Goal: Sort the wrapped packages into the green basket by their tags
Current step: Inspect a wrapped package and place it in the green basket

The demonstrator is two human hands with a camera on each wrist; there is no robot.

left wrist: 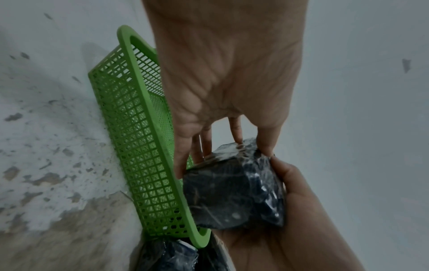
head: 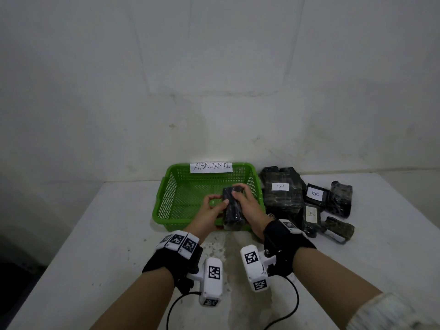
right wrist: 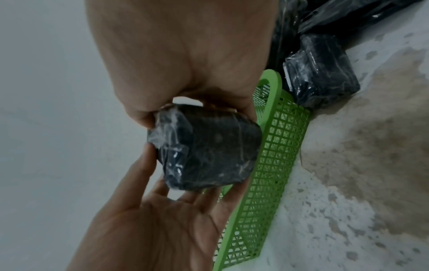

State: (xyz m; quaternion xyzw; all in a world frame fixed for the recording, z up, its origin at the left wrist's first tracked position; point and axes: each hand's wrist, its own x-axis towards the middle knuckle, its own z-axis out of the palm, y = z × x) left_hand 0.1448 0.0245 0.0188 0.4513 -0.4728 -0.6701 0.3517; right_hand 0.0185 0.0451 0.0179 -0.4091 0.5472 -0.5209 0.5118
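A green mesh basket (head: 166,198) with a paper label reading ABNORMAL (head: 211,166) stands mid-table. Both hands hold one dark, plastic-wrapped package (head: 232,210) over the basket's front part. My right hand (head: 240,194) grips it from the right side and top. My left hand (head: 214,206) pinches its left side between thumb and fingers. The left wrist view has the package (left wrist: 232,192) beside the basket rim (left wrist: 139,146). In the right wrist view the package (right wrist: 209,152) sits between both hands. No tag shows on it.
Right of the basket lies a pile of wrapped packages: a large one tagged B (head: 281,186), a small one tagged B (head: 315,194), one tagged A (head: 310,214) and two more (head: 340,198). A white wall stands close behind the table.
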